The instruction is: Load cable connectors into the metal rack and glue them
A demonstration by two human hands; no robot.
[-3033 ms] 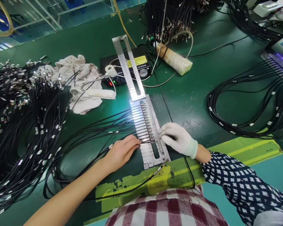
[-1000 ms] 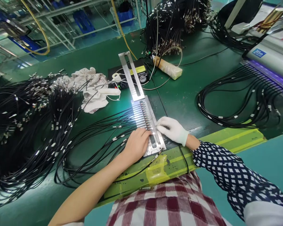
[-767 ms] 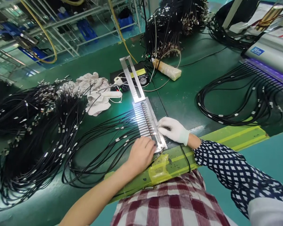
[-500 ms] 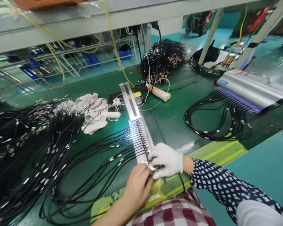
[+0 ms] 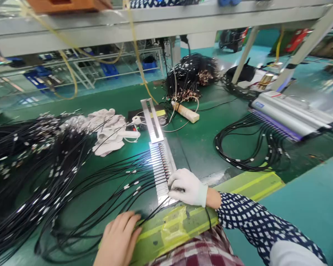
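A slotted metal holder lies lengthwise on the green bench, with several thin black cables laid side by side across it and their metal tips along its right side. My right hand, in a white glove, is closed at the holder's near end, its fingertips pinching the end of a black cable. That cable slants down left to my bare left hand, whose thumb and fingers close on it near the bench edge. A flat metal piece with a long slot extends from the holder's far end.
Large bundles of black cable lie at left, beside a crumpled white cloth. A black box, a tube and a cable heap sit behind. At right are a coiled cable loop and a silver fixture. A shelf beam crosses overhead.
My left hand has moved from the holder's near end down and left, and a length of black cable now stretches between my hands. My right hand has shifted slightly left at the holder.
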